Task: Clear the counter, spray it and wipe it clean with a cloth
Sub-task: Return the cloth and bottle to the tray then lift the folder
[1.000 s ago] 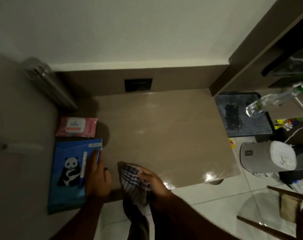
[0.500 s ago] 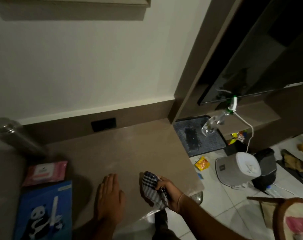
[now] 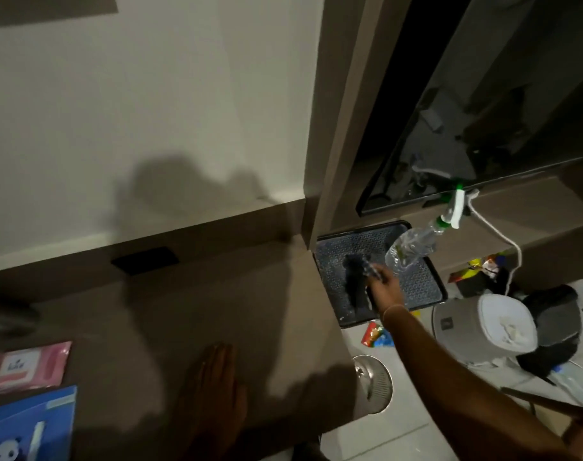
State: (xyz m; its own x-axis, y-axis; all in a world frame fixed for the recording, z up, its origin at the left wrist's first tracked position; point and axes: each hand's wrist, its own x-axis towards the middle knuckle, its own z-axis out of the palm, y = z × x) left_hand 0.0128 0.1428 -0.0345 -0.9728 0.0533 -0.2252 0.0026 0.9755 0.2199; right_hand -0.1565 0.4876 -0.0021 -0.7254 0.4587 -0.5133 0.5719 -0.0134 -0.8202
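My left hand point(image 3: 213, 384) lies flat, fingers together, on the brown counter point(image 3: 237, 304) near its front edge. My right hand point(image 3: 385, 286) is stretched out past the counter's right end, over a black mat point(image 3: 420, 287) on the floor. It is closed on the checked cloth point(image 3: 371, 271), which shows as a dark blur at the fingertips. Just beyond the fingers, a clear spray bottle point(image 3: 411, 249) with a white and green trigger head leans on a low ledge, not touched.
A pink wipes pack point(image 3: 27, 367) and a blue panda folder point(image 3: 24, 424) with a pen on it lie at the counter's left. A black wall outlet point(image 3: 145, 261) sits behind. Floor right: a grey-white appliance point(image 3: 483, 324), wrappers, a cable, a round metal drain point(image 3: 375, 382).
My right hand has carried the cloth from the counter's front edge to the right, off the counter and up to the spray bottle. My left hand left the folder and rests flat.
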